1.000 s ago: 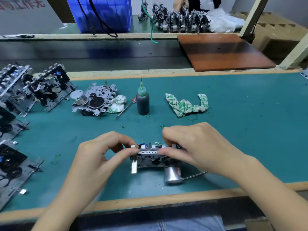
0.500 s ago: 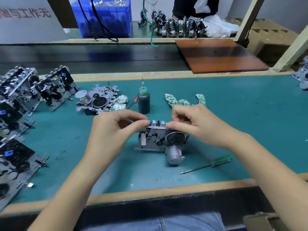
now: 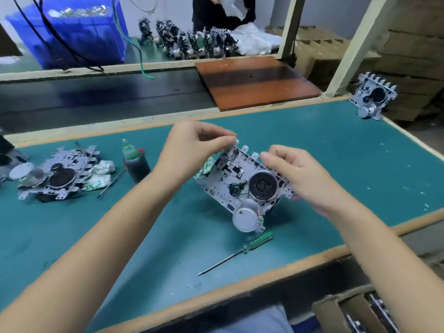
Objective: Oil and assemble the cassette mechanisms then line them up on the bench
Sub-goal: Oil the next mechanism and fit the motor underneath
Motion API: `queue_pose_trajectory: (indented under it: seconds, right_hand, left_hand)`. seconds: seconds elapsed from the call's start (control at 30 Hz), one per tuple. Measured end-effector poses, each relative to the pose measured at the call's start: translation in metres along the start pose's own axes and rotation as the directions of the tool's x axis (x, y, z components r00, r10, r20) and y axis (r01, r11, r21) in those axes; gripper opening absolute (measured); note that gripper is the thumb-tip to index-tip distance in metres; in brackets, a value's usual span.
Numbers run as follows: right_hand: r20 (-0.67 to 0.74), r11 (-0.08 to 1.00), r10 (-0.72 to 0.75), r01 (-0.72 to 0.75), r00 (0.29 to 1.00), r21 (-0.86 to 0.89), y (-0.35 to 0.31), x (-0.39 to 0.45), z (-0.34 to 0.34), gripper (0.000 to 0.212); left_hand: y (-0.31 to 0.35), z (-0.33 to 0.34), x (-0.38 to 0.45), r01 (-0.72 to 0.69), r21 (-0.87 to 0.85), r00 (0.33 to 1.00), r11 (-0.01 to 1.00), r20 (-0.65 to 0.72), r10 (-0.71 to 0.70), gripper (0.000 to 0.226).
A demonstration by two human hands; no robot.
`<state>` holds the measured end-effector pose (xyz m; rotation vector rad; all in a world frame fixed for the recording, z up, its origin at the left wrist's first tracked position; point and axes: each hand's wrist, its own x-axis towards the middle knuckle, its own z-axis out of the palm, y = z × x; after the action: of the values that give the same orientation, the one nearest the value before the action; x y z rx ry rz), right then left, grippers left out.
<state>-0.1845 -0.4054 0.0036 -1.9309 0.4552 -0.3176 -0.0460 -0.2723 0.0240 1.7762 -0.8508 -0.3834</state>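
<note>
Since the earlier frames, both hands have lifted the cassette mechanism [image 3: 242, 182] off the green bench mat [image 3: 336, 150] and turned its flat plate side toward the camera. It is now held tilted above the mat, with the round silver motor [image 3: 245, 218] at its lower edge and the dark flywheel [image 3: 262, 185] near its right side. The left hand [image 3: 192, 150] pinches the upper left corner between thumb and curled fingers. The right hand [image 3: 295, 173] grips the upper right edge with fingers curled over it.

A green-handled screwdriver [image 3: 236, 253] lies on the mat just below the held unit, apart from it. To the left, an oil bottle [image 3: 135, 164] stands upright; it appears blurred. Beside it lies a second mechanism [image 3: 60, 175], with a crumpled cloth [image 3: 102, 175] touching its right side. Another mechanism [image 3: 373, 97] stands at the far right corner of the bench. More units [image 3: 192, 42] and a blue bin [image 3: 79, 32] sit on the far bench.
</note>
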Motion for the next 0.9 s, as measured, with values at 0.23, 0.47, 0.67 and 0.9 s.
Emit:
queue_pose_trajectory:
  seconds: [0.23, 0.47, 0.67, 0.9]
  right_hand:
    - [-0.234, 0.923, 0.101, -0.003, 0.967, 0.385, 0.034, -0.033, 0.043, 0.033]
    - [-0.369, 0.855, 0.028, 0.168, 0.929, 0.491, 0.033, -0.046, 0.076, 0.025]
    - [-0.348, 0.848, 0.103, 0.101, 0.932, 0.521, 0.029, -0.042, 0.069, 0.029]
    - [-0.413, 0.85, 0.139, 0.106, 0.9, 0.516, 0.035, -0.041, 0.06, 0.031]
  left_hand:
    - [0.03, 0.012, 0.002, -0.153, 0.018, 0.972, 0.988, 0.183, 0.148, 0.017]
    - [0.048, 0.004, -0.01, -0.288, 0.065, 0.928, 0.956, 0.267, 0.261, 0.015]
    - [0.039, 0.009, 0.003, -0.185, -0.009, 0.95, 0.983, 0.256, 0.181, 0.015]
    - [0.036, 0.024, 0.013, -0.143, -0.072, 0.947, 0.987, 0.279, 0.158, 0.015]
